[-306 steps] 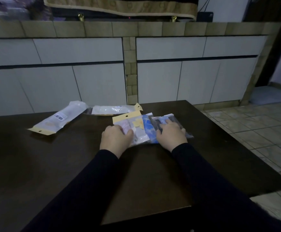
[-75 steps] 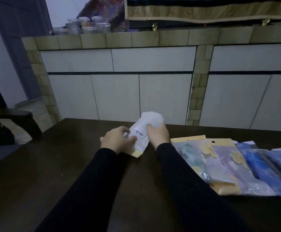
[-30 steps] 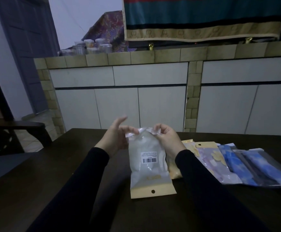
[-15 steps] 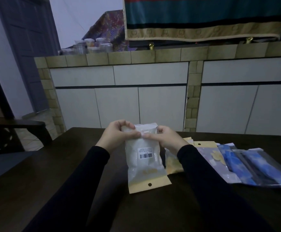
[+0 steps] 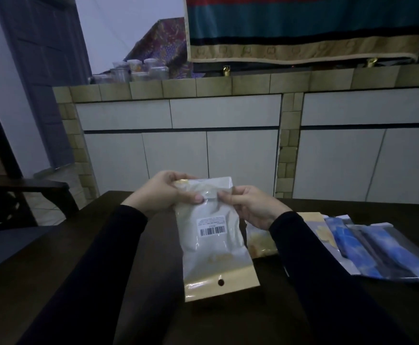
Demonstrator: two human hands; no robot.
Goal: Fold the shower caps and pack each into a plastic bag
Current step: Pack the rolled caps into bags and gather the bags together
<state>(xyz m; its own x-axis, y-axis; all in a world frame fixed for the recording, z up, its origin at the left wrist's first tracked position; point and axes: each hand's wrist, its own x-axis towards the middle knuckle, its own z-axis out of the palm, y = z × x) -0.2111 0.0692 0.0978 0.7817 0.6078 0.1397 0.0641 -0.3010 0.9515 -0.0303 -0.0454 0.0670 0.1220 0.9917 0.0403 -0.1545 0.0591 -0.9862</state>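
1. Left hand (image 5: 164, 192) pinches the upper left corner of a plastic bag (image 5: 213, 241), thumb across the front and fingers behind, holding it upright just above the dark table (image 5: 54, 282).
2. Right hand (image 5: 252, 207) pinches the folded-over top flap of that bag at its upper right, thumb and forefinger pressed together on the film; this looks like the sealing step, with the flap being creased shut.
3. Inside the bag sits a pale folded shower cap (image 5: 210, 247), filling the clear part below the barcode label (image 5: 211, 226); the tan header strip with its hang hole (image 5: 220, 282) points down, towards the person.
4. Holding the bag by both top corners probably keeps the mouth taut so the flap lies flat.
5. Right of the held bag, a fanned row of packed bags (image 5: 367, 247) lies flat on the table, blue and grey ones overlapping; another, yellowish bag (image 5: 260, 242) rests just beside the held bag, partly behind the right wrist.
6. My guess is this bag joins that row once sealed.
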